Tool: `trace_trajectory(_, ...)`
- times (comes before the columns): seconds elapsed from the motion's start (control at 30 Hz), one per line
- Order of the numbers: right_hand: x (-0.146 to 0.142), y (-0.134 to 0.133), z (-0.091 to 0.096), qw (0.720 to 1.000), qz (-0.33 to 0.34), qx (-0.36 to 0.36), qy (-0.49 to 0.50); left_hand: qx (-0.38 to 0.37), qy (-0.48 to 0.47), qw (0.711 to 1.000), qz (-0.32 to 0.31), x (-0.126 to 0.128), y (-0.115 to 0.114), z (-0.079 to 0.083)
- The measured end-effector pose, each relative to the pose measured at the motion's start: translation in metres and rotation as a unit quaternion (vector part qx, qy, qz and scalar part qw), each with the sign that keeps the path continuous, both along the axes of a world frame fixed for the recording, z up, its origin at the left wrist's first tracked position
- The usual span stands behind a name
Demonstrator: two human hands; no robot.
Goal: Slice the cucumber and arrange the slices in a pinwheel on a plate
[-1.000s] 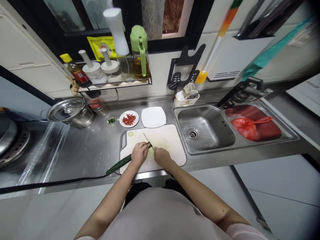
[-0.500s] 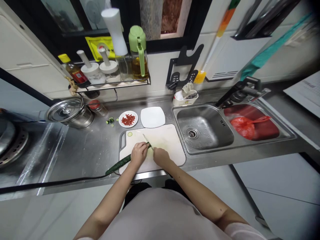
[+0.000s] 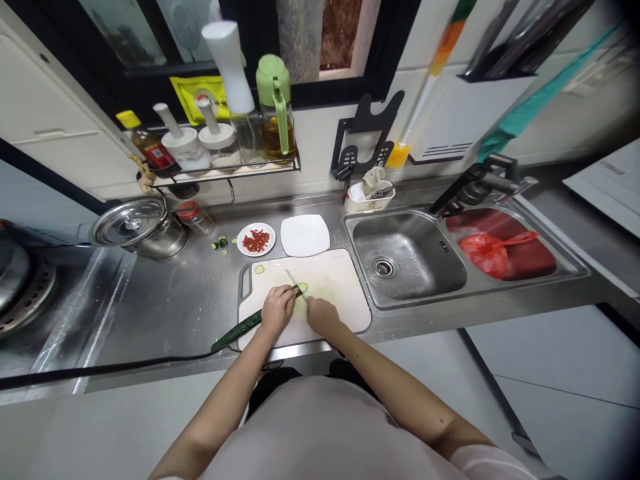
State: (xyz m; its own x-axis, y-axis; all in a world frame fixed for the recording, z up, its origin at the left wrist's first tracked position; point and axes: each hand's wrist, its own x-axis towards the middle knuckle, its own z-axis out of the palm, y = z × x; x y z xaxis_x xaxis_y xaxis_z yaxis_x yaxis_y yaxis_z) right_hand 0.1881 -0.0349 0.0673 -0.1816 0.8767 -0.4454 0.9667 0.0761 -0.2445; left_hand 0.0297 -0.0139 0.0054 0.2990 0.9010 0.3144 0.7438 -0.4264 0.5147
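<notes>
A long green cucumber (image 3: 237,331) lies slantwise over the left front edge of the white cutting board (image 3: 345,287). My left hand (image 3: 279,307) is closed around it near its cut end. In my right hand (image 3: 323,316) is the handle of a knife (image 3: 295,281), hidden by the fingers. The blade points up and left, at the cucumber's cut end. A pale green round slice (image 3: 303,287) shows right beside the blade. Another cucumber slice (image 3: 259,269) lies at the board's upper left corner.
Behind the board stand a plate of chopped red pieces (image 3: 256,239) and a white square plate (image 3: 305,235). Cucumber scraps (image 3: 220,243) lie left of them. A lidded pot (image 3: 140,227) is farther left; a steel sink (image 3: 410,260) and a red plastic bag (image 3: 485,253) are at right.
The round slice now shows at the knife blade, where only the dark cut end was visible before. Both hands have stayed almost in place.
</notes>
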Motion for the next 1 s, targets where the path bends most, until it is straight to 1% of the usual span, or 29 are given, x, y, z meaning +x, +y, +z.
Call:
trace_trajectory(0.2, -0.005, 0.01, -0.003, 1.0, 0.001, 0.005, 0.012, -0.003, 0.0, 1.0, 0.004, 0.001, -0.002, 0.003)
trace_trajectory(0.33, -0.009, 0.017, -0.002, 1.0, -0.003, -0.006, 0.023, 0.001, -0.001, 1.0, 0.007, 0.001, -0.003, 0.003)
trace_trajectory(0.47, -0.01, 0.018, 0.0, 1.0, -0.011, -0.002, 0.027, 0.007, 0.006, 1.0, 0.007, 0.001, -0.003, 0.004)
trace_trajectory(0.6, -0.006, 0.011, 0.0, 1.0, -0.013, -0.006, 0.028, 0.012, 0.017, 1.0, 0.009, 0.001, -0.004, 0.004)
trace_trajectory(0.83, 0.007, -0.01, -0.001, 1.0, -0.014, -0.015, 0.012, 0.019, 0.016, 0.999, 0.021, 0.001, -0.006, 0.001)
trace_trajectory(1.0, 0.017, -0.022, 0.0, 1.0, -0.012, -0.017, 0.011, 0.007, 0.02, 0.999, 0.037, 0.002, -0.006, 0.006)
